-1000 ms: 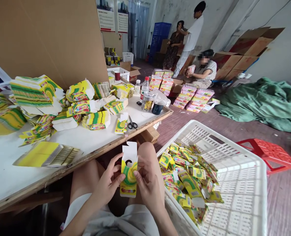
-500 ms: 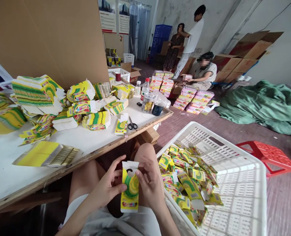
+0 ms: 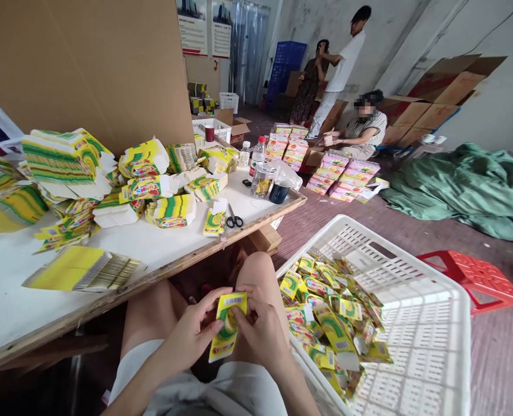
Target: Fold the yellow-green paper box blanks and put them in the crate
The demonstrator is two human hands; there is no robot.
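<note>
A small yellow and green carton (image 3: pixel 227 325) is held between my two hands above my lap. Its upper end, folded over, shows a barcode. My left hand (image 3: pixel 202 323) grips the carton's left side, thumb on the front face. My right hand (image 3: pixel 259 320) holds the upper right, its thumb pressed on the front near the top; the fingers behind are partly hidden. To the right, a white plastic basket (image 3: pixel 416 312) holds many similar yellow cartons (image 3: pixel 321 318). On the table lies a stack of flat yellow cartons (image 3: pixel 72 268).
The white table (image 3: pixel 161 248) has a wooden edge close to my left knee. On it are more carton stacks (image 3: pixel 68 159), scissors (image 3: pixel 234 218), bottles (image 3: pixel 257 153) and a dark cup (image 3: pixel 278 193). A red stool (image 3: pixel 482 280) stands beyond the basket. Several people are farther back.
The carton's open white top flap has been folded over, and its barcode panel now faces me. Both hands have closed in around the upper part of the carton.
</note>
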